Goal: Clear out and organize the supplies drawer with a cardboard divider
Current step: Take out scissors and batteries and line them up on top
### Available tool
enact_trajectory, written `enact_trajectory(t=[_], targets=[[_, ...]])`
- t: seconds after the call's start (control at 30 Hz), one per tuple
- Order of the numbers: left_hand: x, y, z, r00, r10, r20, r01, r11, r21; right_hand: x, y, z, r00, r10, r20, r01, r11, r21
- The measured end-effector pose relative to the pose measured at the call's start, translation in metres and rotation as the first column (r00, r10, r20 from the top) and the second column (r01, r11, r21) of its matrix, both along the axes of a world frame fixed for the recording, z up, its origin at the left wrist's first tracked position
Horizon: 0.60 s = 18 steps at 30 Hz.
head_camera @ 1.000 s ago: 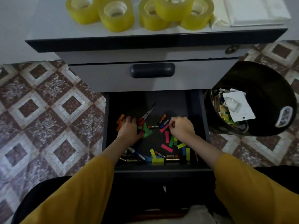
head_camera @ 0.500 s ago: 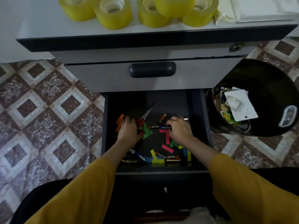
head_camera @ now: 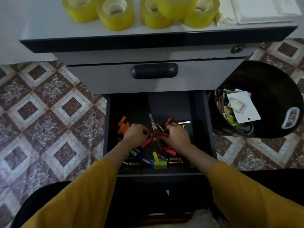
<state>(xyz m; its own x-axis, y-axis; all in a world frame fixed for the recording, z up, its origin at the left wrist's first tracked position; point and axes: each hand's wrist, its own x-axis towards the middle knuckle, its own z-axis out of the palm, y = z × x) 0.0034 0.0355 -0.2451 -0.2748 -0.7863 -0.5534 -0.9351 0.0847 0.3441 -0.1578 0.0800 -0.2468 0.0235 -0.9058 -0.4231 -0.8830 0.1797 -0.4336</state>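
Note:
The lower supplies drawer (head_camera: 204,129) is pulled open, and both my hands are inside it. Scissors (head_camera: 152,123) with red handles lie in the middle, their blade pointing away from me. My right hand (head_camera: 178,137) grips the red handles from the right. My left hand (head_camera: 135,134) has curled fingers that pinch the same handles from the left. Loose batteries (head_camera: 184,122) and coloured paper strips (head_camera: 123,125) are scattered over the dark drawer floor, with more batteries (head_camera: 175,160) along the front edge. No cardboard divider is in view.
A black bin (head_camera: 269,83) stands on the floor to the right of the drawer and holds scraps and a white blister pack (head_camera: 243,107). The upper drawer, with its dark handle (head_camera: 154,70), is closed. Several yellow tape rolls (head_camera: 115,14) and white folded sheets (head_camera: 263,9) sit on the cabinet top.
My right hand moved left from the paper strips and batteries to the scissors' red handles. The scissors turned, so the blade now points straighter away. My left hand stayed at the handles.

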Motion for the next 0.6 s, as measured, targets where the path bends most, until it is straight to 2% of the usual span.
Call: enact_trajectory(t=[0.13, 0.33, 0.37, 0.43, 0.5, 0.6], targets=[[0.001, -0.006, 0.001, 0.994, 0.091, -0.056, -0.097, 0.987, -0.124, 0.015, 0.011, -0.003, 0.994, 0.042, -0.099, -0.036, 0.997, 0.062], [0.008, -0.016, 0.001, 0.988, 0.147, -0.045, -0.152, 0.978, -0.142, 0.022, 0.017, -0.004, 0.982, 0.068, -0.174, -0.053, 0.995, 0.089], [0.012, -0.019, 0.002, 0.994, 0.111, -0.025, -0.113, 0.987, -0.112, 0.022, 0.017, -0.004, 0.982, 0.074, -0.176, -0.058, 0.994, 0.093], [0.022, -0.023, 0.006, 0.997, -0.067, 0.035, 0.066, 0.998, 0.011, 0.021, 0.016, -0.002, 0.981, 0.075, -0.18, -0.058, 0.994, 0.097], [0.03, -0.021, 0.01, 0.968, -0.234, 0.089, 0.22, 0.965, 0.144, 0.021, 0.015, -0.001, 0.98, 0.075, -0.184, -0.058, 0.994, 0.095], [0.037, -0.014, 0.01, 0.925, -0.339, 0.17, 0.301, 0.929, 0.213, 0.023, 0.014, -0.001, 0.982, 0.064, -0.179, -0.049, 0.995, 0.088]])
